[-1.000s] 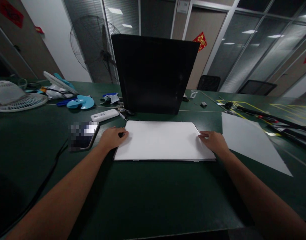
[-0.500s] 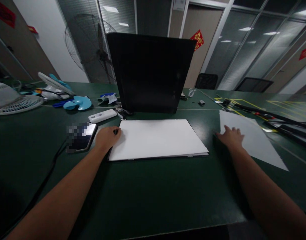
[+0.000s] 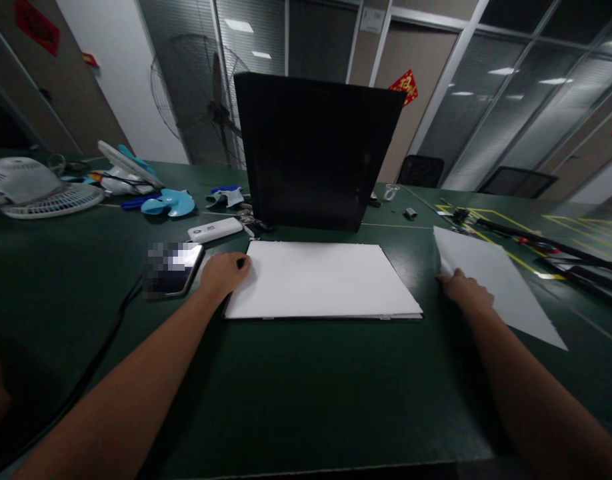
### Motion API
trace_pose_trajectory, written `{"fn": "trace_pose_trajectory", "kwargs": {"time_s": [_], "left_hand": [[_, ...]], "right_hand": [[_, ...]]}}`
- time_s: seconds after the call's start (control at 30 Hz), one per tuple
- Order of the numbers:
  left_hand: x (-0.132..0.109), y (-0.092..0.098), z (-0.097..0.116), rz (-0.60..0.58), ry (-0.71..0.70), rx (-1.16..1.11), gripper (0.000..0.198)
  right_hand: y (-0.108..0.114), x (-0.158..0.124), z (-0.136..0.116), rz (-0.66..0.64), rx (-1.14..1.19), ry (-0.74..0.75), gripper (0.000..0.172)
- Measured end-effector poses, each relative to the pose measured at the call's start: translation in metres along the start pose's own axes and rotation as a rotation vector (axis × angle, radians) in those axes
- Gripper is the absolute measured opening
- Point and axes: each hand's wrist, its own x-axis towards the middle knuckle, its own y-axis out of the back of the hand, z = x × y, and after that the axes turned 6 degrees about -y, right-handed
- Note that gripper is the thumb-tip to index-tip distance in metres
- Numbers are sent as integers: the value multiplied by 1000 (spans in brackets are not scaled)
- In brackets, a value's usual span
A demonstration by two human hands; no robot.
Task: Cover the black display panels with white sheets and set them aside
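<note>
A flat white rectangular panel (image 3: 326, 280) with a thin dark frame lies on the green table in front of me. My left hand (image 3: 227, 272) is closed at its left edge, fingers curled against the rim. Off to the right is a thin white sheet (image 3: 506, 293). The fingers of my right hand (image 3: 463, 290) are pinched on the near left edge of that sheet, which bends up slightly there. Part of the sheet is covered by the hand.
Behind the panel a large black screen (image 3: 321, 147) stands upright. A phone (image 3: 176, 270) and a white stick-shaped device (image 3: 215, 230) lie left of the panel. Fan parts and a light-blue fan blade (image 3: 169, 203) sit further left. Dark long strips (image 3: 586, 273) lie far right.
My right hand, earlier spread over the sheet's left edge, has closed on it, and the sheet's edge has lifted and shifted slightly left. My left hand stays at the panel. The view has turned slightly left.
</note>
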Motion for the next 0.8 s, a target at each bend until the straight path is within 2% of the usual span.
{"fn": "trace_pose_trajectory", "kwargs": {"time_s": [0.2,0.37,0.47,0.57,0.7,0.8], "left_hand": [[-1,3,2,-7,13,-20,45],[0,2,2,4,20,-24,44],[0,0,1,22,24,-22,43],[0,1,1,25,16,-23,43],[-1,2,2,26,14,-31,43],[0,2,1,22,25,-29,44]], "right_hand": [[19,-10,1,94,-95,61,48],[27,-22,-13,253,58,180,41],[24,-38,-30,335,156,404,42],[21,-60,-45,321,236,651,34],[28,-96,-63,362,409,1089,16],[40,-123,-75,408,505,1398,16]]}}
